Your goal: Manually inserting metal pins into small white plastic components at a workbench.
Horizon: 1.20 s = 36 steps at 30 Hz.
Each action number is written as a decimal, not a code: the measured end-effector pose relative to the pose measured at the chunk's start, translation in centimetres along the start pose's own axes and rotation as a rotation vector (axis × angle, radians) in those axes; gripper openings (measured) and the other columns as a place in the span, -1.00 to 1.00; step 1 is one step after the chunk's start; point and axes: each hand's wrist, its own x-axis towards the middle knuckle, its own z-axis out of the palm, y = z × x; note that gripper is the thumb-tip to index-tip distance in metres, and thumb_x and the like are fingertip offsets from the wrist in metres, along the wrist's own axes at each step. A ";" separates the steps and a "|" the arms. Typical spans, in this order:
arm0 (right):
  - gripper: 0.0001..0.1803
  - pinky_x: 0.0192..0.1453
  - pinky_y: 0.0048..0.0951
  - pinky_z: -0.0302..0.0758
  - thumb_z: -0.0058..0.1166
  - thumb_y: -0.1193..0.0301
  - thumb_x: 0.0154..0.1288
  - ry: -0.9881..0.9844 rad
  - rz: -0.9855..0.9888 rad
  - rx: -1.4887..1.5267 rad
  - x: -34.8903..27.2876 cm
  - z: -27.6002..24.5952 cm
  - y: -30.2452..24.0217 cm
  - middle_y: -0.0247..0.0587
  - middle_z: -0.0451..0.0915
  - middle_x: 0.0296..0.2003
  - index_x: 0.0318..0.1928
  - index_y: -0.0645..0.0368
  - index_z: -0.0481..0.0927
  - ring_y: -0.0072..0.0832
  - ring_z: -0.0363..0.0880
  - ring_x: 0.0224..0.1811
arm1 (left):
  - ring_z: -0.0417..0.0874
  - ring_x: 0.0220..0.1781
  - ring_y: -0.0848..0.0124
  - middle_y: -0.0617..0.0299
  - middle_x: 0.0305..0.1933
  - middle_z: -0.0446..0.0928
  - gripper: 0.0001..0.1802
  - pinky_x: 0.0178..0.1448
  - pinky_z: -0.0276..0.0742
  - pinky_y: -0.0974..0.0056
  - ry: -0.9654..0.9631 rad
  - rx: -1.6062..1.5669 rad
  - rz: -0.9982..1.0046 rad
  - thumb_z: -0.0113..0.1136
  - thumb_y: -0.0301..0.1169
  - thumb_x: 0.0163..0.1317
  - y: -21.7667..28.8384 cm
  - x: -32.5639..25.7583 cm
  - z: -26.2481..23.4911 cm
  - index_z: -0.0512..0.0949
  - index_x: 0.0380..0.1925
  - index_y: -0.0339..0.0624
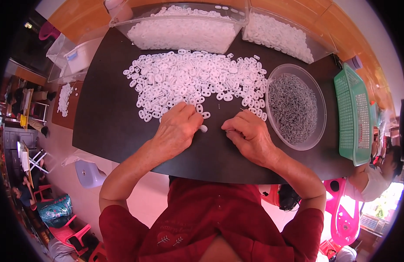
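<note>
Two hands facing each other over small parts

The left hand is holding its fingers curled, thumb and forefinger nearly closed, with a white piece showing right at the tips; whether it is gripping that piece or resting over it, I cannot tell. The right hand is holding thumb and forefinger drawn together; something tiny may be sitting between them, too small to make out. Such fine handling is likely calling for a light grip at the very tips, with wrists low and the piece's face turned into view.

Ahead of the gap, a lone grey screw is lying where a careless knuckle could be knocking it away. A heap of white two-holed pieces is covering much of the table, its near edge crowding both hands. A clear bowl of grey screws is standing just beside the right hand, limiting its outward swing. Farther out, a large clear bin and a smaller clear bin are holding more white pieces, and a green basket is standing at the right.
</note>
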 end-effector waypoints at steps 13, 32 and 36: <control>-0.68 -0.33 -0.33 0.37 0.13 0.66 -0.01 0.013 -0.053 -0.147 0.6 1.8 0.0 -0.24 0.43 -0.50 -0.17 0.17 0.61 -0.30 0.39 -0.42 | 0.53 -0.40 0.45 0.28 -0.43 0.50 -0.77 -0.29 0.43 0.38 0.109 -0.379 -0.314 0.21 -0.66 0.04 1.7 0.4 -0.9 0.58 -0.26 -0.23; -0.79 -0.19 -0.61 0.43 0.16 0.64 0.14 0.164 0.429 0.565 -1.6 0.5 -3.3 -0.39 0.55 -0.32 -0.17 0.24 0.59 -0.71 0.46 -0.31 | 0.48 -0.44 0.63 0.30 -0.45 0.56 -0.84 -0.35 0.39 0.54 0.142 -1.506 -0.729 0.25 -0.41 0.22 5.4 -1.3 1.5 0.57 -0.26 -0.26; -0.78 -0.18 -0.61 0.43 0.15 0.65 0.14 0.181 0.422 0.537 -1.8 0.6 -3.2 -0.39 0.55 -0.32 -0.16 0.24 0.59 -0.72 0.46 -0.30 | 0.58 -0.44 0.49 0.14 -0.40 0.60 -0.87 -0.38 0.48 0.44 0.285 -1.561 -0.678 0.21 -0.54 0.20 5.6 -1.3 2.0 0.58 -0.26 -0.36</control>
